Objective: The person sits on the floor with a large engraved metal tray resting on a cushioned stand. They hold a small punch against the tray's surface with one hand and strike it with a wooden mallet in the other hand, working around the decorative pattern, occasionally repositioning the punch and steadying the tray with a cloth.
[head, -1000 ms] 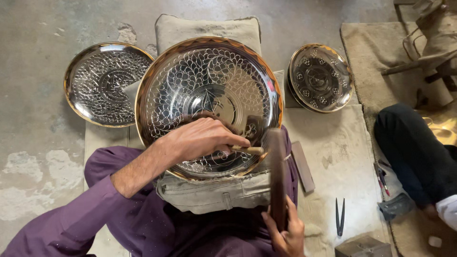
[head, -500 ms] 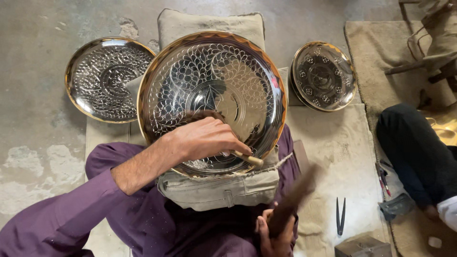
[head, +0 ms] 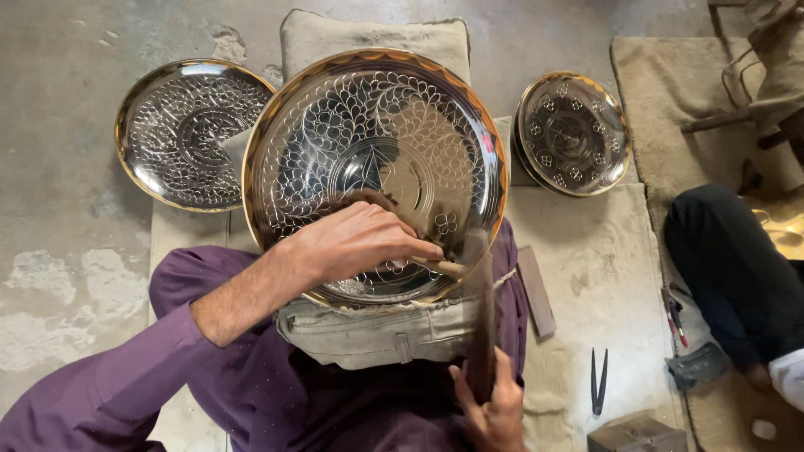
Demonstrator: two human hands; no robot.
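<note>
A large round engraved metal plate (head: 368,134) with a brass rim rests tilted on a beige cushion over my lap. My left hand (head: 356,243) lies on its lower part, shut on a small chisel (head: 444,268) whose tip points right onto the plate. My right hand (head: 494,406), at the bottom edge, grips the handle of a dark wooden mallet (head: 480,310) that stands upright, its head just beside the chisel's end.
Two smaller engraved plates lie on the floor, one at the left (head: 188,130), one at the right (head: 572,132). A dark bar (head: 536,291), metal dividers (head: 599,381) and a small box (head: 636,435) lie on the mat. Another person's leg (head: 737,276) sits at right.
The mallet swung down to the right and away from the chisel half a second ago, and has now come back upright beside it. My left hand stayed on the plate.
</note>
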